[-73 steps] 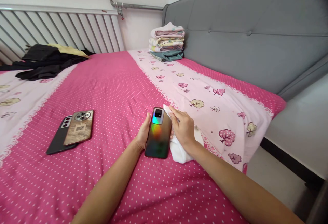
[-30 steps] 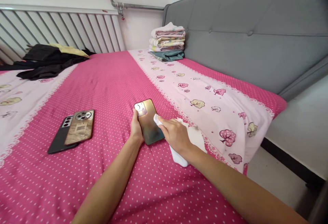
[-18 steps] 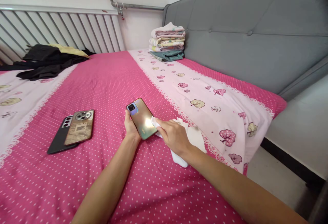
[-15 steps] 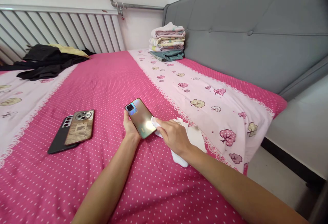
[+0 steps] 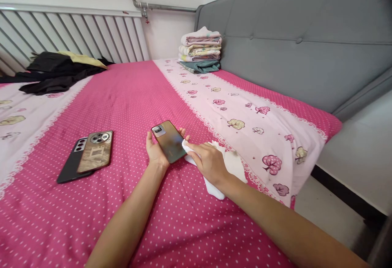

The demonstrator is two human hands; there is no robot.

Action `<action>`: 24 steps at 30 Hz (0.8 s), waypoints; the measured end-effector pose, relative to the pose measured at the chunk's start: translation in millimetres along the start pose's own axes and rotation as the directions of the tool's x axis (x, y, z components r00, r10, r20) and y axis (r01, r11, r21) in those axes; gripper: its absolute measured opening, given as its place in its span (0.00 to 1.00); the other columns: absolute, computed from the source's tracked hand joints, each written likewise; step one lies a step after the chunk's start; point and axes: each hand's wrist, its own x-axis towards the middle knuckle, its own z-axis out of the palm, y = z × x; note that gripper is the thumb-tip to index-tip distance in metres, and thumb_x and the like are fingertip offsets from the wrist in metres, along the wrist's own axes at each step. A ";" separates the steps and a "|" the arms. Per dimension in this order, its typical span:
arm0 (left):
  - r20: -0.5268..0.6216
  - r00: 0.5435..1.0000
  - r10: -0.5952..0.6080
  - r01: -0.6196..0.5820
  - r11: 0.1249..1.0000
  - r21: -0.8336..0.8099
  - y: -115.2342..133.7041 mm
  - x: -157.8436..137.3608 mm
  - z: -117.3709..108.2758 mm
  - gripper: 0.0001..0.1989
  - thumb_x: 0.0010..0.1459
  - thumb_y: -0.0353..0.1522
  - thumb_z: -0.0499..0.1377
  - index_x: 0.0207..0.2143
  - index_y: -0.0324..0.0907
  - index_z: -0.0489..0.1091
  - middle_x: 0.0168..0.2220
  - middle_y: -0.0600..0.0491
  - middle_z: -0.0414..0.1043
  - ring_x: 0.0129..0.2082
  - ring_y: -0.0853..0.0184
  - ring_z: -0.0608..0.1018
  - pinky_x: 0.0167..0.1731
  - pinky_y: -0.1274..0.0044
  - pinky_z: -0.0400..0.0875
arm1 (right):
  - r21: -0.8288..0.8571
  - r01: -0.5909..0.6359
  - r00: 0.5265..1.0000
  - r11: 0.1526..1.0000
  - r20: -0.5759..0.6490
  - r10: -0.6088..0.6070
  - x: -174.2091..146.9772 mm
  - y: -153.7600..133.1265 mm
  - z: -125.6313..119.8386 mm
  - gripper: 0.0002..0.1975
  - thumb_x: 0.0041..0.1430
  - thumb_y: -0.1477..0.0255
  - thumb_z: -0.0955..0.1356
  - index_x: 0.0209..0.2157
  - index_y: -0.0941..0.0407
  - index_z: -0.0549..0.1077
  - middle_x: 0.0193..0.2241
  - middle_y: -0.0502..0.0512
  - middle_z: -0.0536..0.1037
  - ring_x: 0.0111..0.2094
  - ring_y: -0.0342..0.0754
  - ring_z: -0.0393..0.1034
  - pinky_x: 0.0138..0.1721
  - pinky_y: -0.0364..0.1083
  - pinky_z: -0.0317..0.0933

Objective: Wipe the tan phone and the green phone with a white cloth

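A smartphone [image 5: 169, 142] with a shiny gold-green back lies back side up across my left hand [image 5: 156, 152]. The thumb is at its left edge and fingertips show past its right edge. My right hand [image 5: 211, 161] pinches a white cloth [image 5: 234, 166], and a bunched bit of it touches the phone's lower right edge. The rest of the cloth trails under and beyond that hand onto the bed. To the left, a marbled gold phone [image 5: 101, 153] with a round camera ring and a label rests partly on a black phone [image 5: 69, 170].
A pink dotted bedsheet [image 5: 128, 92] covers the bed. Dark clothes [image 5: 52, 72] lie at the far left, before a white radiator [image 5: 92, 35]. Folded fabrics [image 5: 200, 49] are stacked by the grey headboard [image 5: 290, 43]. The bed's edge drops to the floor at right.
The held phone has tilted, so its bright reflection is gone and its back looks darker. Left fingertips now show at its right edge. The right hand has barely moved.
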 end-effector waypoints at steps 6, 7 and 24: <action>-0.042 0.998 0.044 -0.046 0.998 -0.035 -0.9 1.6 -1.0 0.37 0.59 0.54 0.41 0.50 0.32 0.70 0.40 0.36 0.76 0.37 0.51 0.80 0.42 0.57 0.74 | 0.030 0.039 0.998 0.999 -0.047 -0.038 -1.4 -0.7 1.7 0.16 0.67 0.72 0.64 0.55 0.53 0.73 0.39 0.54 0.82 0.37 0.50 0.72 0.41 0.47 0.62; -0.048 0.998 0.050 -0.052 0.998 -0.033 -0.8 1.4 -1.1 0.38 0.59 0.54 0.41 0.50 0.31 0.70 0.40 0.35 0.76 0.38 0.51 0.80 0.41 0.58 0.74 | 0.037 0.047 0.998 0.998 -0.052 -0.045 -1.7 -0.6 2.1 0.16 0.67 0.72 0.64 0.55 0.53 0.73 0.40 0.54 0.82 0.37 0.50 0.72 0.41 0.47 0.63; -0.103 0.992 0.079 -0.078 0.997 0.016 -0.4 2.2 -3.7 0.36 0.60 0.52 0.40 0.43 0.32 0.72 0.39 0.35 0.76 0.38 0.49 0.80 0.37 0.58 0.75 | 0.053 0.144 0.990 0.988 -0.015 -0.143 -4.6 -7.6 4.1 0.05 0.63 0.73 0.68 0.42 0.54 0.71 0.33 0.52 0.80 0.35 0.47 0.74 0.36 0.43 0.60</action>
